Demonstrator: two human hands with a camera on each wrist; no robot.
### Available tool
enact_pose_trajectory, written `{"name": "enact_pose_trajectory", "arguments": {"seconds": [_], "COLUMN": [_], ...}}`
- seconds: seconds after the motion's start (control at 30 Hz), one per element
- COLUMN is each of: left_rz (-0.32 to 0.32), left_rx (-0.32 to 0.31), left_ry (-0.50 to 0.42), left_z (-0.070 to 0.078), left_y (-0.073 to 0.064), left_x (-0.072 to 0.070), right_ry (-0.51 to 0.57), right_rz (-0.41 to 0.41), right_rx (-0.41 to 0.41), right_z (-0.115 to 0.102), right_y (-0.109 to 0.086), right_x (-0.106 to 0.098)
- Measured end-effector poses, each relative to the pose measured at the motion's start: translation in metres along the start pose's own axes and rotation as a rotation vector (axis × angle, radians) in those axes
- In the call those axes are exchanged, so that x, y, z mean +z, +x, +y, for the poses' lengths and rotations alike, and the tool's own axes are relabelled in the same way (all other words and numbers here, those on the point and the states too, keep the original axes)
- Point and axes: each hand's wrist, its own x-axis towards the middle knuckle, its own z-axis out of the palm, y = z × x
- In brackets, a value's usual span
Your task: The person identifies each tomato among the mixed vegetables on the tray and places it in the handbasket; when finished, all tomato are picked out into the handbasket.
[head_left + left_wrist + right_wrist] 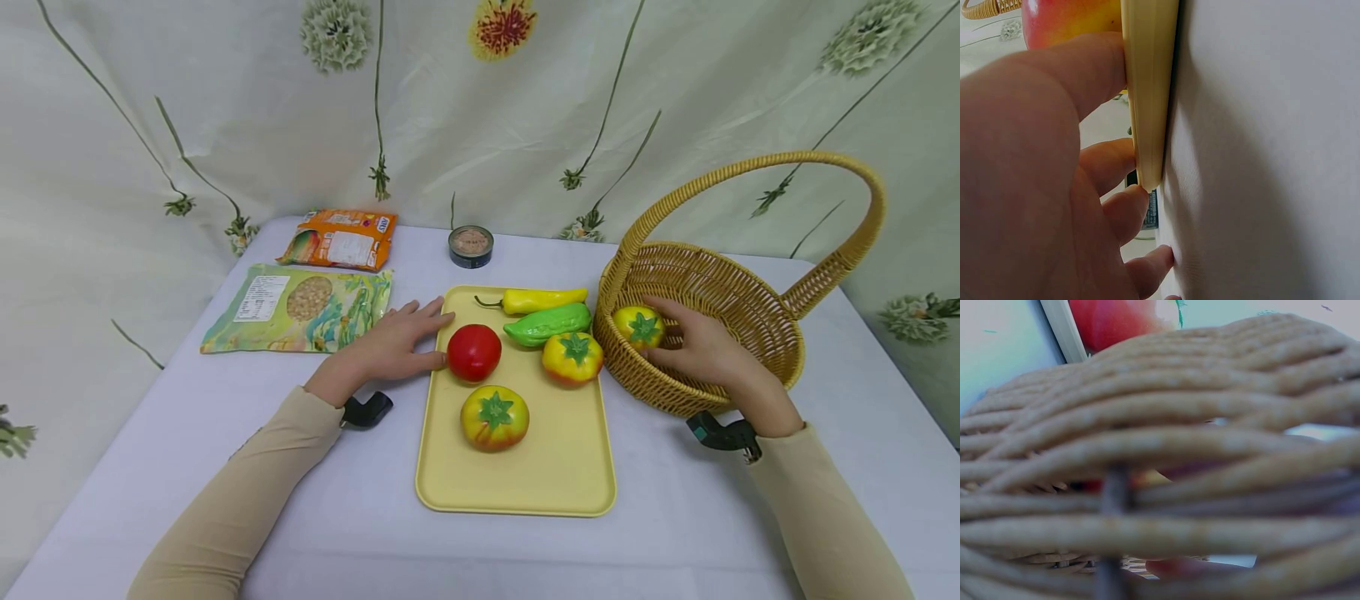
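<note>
Inside the wicker basket (pixel 697 400), my right hand (pixel 705 346) holds a yellow tomato (pixel 639 327) with a green star-shaped top between thumb and fingers, by the basket's left wall. In the right wrist view, blurred basket weave (pixel 1166 450) hides most of that hand. My left hand (pixel 397 342) has its fingers spread and touches the left edge of the yellow tray (pixel 540 479); the left wrist view shows thumb and fingertips against the tray's side (pixel 1150 94). Beside the thumb lies a red round fruit (pixel 474 353) on the tray.
Also on the tray are two yellow-red tomatoes (pixel 495 418), a yellow pepper (pixel 543 301) and a green bumpy vegetable (pixel 549 325). Behind stands a small round tin (pixel 471 247). Orange (pixel 341 240) and green (pixel 300 308) packets lie at the left. The basket's tall handle (pixel 757 162) arches up.
</note>
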Motion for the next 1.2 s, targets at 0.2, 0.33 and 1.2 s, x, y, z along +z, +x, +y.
{"name": "enact_pose_trajectory", "arguments": {"seconds": [0.2, 0.33, 1.2], "left_rz": [-0.005, -0.009, -0.009], "left_rx": [-0.002, -0.007, 0.005], "left_ry": [-0.003, -0.012, -0.004], "left_z": [0.001, 0.0, -0.001], "left_y": [0.0, 0.0, 0.0], "left_x": [0.0, 0.001, 0.001], "right_ry": [0.006, 0.005, 0.016], "right_rz": [0.006, 0.01, 0.102], "right_rx": [0.001, -0.003, -0.031], "right_z": [-0.001, -0.003, -0.024], "right_y": [-0.001, -0.001, -0.015], "right_x": [0.0, -0.001, -0.012]}}
